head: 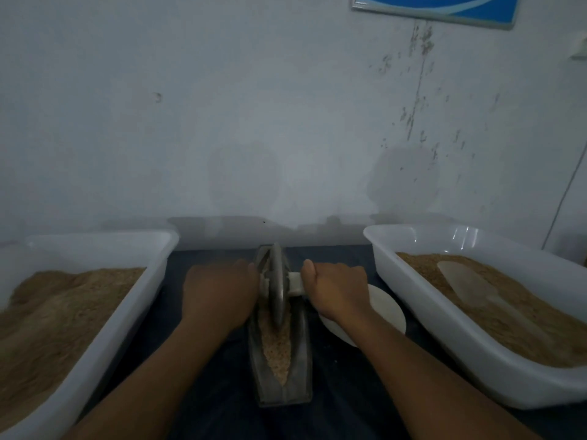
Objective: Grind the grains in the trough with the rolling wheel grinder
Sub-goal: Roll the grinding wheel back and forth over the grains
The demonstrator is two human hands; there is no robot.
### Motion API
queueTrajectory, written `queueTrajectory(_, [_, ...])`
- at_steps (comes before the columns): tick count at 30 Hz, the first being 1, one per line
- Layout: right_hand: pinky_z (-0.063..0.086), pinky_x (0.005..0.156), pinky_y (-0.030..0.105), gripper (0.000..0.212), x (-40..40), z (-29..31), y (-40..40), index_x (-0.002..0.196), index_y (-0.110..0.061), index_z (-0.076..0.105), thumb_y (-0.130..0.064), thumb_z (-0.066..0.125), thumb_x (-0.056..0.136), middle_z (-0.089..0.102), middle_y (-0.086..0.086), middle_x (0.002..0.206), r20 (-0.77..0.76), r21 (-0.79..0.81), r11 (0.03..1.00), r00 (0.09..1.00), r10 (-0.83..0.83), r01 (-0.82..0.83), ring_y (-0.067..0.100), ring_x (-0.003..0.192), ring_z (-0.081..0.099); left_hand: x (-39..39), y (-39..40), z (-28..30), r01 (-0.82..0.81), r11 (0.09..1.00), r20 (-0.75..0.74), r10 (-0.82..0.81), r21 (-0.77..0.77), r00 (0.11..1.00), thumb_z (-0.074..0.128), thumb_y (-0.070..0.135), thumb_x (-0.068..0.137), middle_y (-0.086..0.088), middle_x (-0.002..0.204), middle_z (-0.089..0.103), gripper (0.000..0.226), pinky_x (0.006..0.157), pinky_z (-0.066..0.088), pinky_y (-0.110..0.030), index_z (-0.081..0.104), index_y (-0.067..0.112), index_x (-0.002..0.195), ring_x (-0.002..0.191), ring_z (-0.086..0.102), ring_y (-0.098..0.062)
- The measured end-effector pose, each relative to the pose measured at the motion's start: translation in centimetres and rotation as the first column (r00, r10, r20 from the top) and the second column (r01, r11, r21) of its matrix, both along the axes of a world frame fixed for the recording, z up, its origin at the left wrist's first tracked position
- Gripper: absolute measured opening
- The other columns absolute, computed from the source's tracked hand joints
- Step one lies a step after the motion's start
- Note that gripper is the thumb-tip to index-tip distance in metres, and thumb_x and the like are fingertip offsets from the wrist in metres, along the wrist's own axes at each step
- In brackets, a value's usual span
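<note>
Left hand [219,293] was curled over the left end of the axle handle, which it hid completely. Right hand [336,292] gripped the pale handle [295,282] on the right side, thumb up near the wheel. Between them the metal wheel [277,287] stood upright on edge in the trough [303,360], sitting toward the far half. Trough was a narrow boat-shaped metal piece running away from the person, on the dark table [343,417]. Grains [276,350] filled the groove, tan and coarse, visible mostly in the near half. White round plate [389,309] lay just right of the trough, partly under the right wrist. White plastic tub [95,319] left with tan meal; a second tub [444,319] right with similar meal and a pale scoop [467,284] lying in it. Scuffed pale wall [254,122] behind
</note>
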State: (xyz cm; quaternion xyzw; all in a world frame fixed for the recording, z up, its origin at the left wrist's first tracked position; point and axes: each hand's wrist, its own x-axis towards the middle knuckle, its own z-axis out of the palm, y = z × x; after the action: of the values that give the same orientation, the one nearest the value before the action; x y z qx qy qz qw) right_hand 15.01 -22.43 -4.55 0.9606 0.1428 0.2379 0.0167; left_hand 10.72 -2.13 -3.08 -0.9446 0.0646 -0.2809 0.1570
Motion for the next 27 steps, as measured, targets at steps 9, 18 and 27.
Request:
queueTrajectory(9, [0.028, 0.073, 0.037, 0.04, -3.6, -0.4, -0.2, 0.075, -0.031, 0.044, -0.039, 0.017, 0.104, 0.044, -0.009, 0.07, 0.091, 0.208, 0.978, 0.995, -0.049, 0.029, 0.018, 0.071, 0.04, -3.5, 0.1, -0.9, 0.014, 0.972, 0.092, 0.008, -0.236, 0.996, 0.015, 0.043, 0.102, 0.006, 0.077, 0.062, 0.041, 0.064, 0.033, -0.034, 0.046, 0.028, 0.082, 0.067, 0.057, -0.02])
queueTrajectory(18, [0.031, 0.075, 0.035, 0.041, -5.8, -1.7, -0.9, 0.079, -0.033, 0.055, -0.043, 0.024, 0.104, 0.051, -0.011, 0.073, 0.263, 0.316, 0.946, 0.965, -0.017, -0.069, 0.016, 0.07, 0.045, -5.8, 0.4, -0.7, 0.081, 0.946, 0.066, -0.063, -0.313, 0.996, 0.011, 0.049, 0.1, 0.009, 0.081, 0.063, 0.05, 0.075, 0.041, -0.033, 0.057, 0.034, 0.091, 0.068, 0.05, -0.013])
queueTrajectory(27, [0.031, 0.083, 0.033, 0.03, -7.6, -1.5, -0.7, 0.083, -0.032, 0.059, -0.035, 0.035, 0.101, 0.054, -0.014, 0.079, 0.334, 0.351, 0.926, 0.943, 0.016, -0.14, 0.011, 0.076, 0.044, -7.9, 1.4, 0.8, 0.091, 0.916, -0.088, -0.135, -0.391, 0.987, 0.011, 0.06, 0.097, 0.014, 0.095, 0.062, 0.051, 0.081, 0.049, -0.036, 0.056, 0.042, 0.112, 0.087, 0.06, -0.012])
